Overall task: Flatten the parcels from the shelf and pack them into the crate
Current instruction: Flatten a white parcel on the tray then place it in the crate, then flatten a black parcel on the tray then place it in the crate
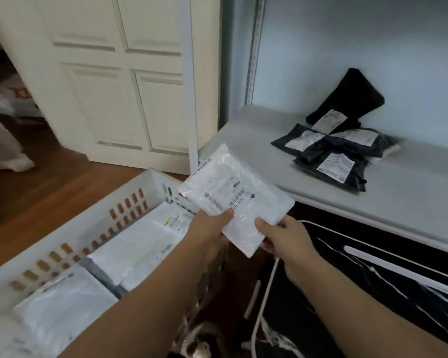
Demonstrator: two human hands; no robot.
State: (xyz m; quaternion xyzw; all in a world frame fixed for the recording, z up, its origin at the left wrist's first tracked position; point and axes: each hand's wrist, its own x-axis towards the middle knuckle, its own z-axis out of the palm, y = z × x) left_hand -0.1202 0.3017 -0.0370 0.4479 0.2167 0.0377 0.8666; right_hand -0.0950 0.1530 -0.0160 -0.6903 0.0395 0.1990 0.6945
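White panelled door [130, 81] (wooden floor [49, 187])

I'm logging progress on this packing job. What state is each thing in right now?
White parcel: held in the air by both hands, over the crate's corner.
Left hand: grips the parcel's near edge.
Right hand: grips the parcel's near corner.
Crate: holds several white parcels lying flat.
Black parcels: piled on the shelf, one leaning on the wall.
Door: open.
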